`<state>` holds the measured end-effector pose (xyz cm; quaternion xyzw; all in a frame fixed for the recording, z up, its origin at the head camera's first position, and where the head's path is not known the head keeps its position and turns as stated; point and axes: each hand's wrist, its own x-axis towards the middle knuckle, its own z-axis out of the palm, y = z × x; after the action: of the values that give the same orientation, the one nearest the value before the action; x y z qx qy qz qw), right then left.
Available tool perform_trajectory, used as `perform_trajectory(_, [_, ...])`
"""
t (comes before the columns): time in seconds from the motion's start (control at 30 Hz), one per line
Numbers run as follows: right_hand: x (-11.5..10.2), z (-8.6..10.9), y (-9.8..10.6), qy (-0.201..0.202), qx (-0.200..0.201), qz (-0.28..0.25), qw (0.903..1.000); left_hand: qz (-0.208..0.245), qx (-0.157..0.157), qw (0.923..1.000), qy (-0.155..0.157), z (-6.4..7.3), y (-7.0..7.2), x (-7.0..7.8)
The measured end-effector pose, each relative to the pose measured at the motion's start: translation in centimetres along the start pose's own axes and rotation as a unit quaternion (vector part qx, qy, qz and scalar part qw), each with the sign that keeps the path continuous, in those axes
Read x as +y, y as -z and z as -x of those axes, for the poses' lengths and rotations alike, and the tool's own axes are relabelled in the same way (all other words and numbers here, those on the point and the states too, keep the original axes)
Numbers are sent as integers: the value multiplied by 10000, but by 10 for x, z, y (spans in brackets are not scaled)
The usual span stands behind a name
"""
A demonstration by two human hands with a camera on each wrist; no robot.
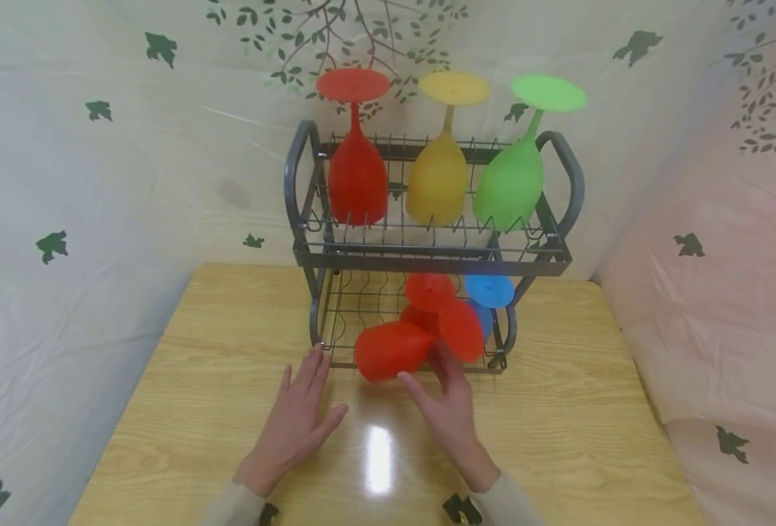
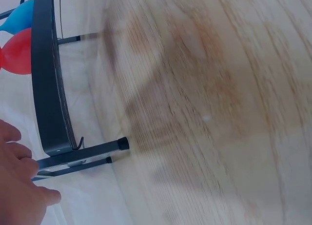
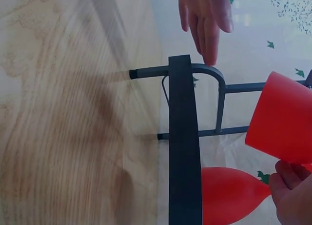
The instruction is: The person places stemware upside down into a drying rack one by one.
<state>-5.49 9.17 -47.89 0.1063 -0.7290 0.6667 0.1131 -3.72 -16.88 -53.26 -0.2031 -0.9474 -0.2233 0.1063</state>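
Observation:
My right hand (image 1: 450,416) pinches a red wine glass (image 1: 391,352) near its stem. This glass is tilted on its side over the front of the lower shelf, its bowl pointing left and its foot (image 1: 463,332) to the right. Behind it, another red wine glass (image 1: 430,291) stands upside down on the lower shelf, beside a blue wine glass (image 1: 489,290) that is also inverted. With fingers straight, my left hand (image 1: 296,416) has its fingertips at the front left corner of the two-tier dish rack (image 1: 427,261). In the right wrist view, the held glass's bowl (image 3: 282,120) is above the rack's front bar.
On the upper tier stand three inverted wine glasses: red (image 1: 358,183), yellow (image 1: 437,183) and green (image 1: 509,186). The rack is on a wooden table (image 1: 217,329) against a patterned cloth backdrop (image 1: 131,161). Curved side handles (image 1: 572,186) rise at the rack's ends.

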Motion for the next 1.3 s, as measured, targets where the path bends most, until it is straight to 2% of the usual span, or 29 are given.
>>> perform_trajectory(0.3, [3,-13,-9,549,-103,89,9984,-258,-208,9993,199,2,0,-2])
perform_trajectory(0.57, [5,-19,-16,767,-208,419,9960,-325,-336,9983,356,4,-3,-5])
perform_trajectory(0.87, [6,-28,-26,727,-425,901,9924,-390,-452,9974,398,5,-4,-5])
perform_trajectory(1.17, [4,-38,-36,608,-620,939,9918,-372,-512,9970,447,5,-6,-5])
perform_trajectory(1.3, [5,-41,-39,617,-623,1231,9885,-387,-539,9966,481,5,-5,-5])
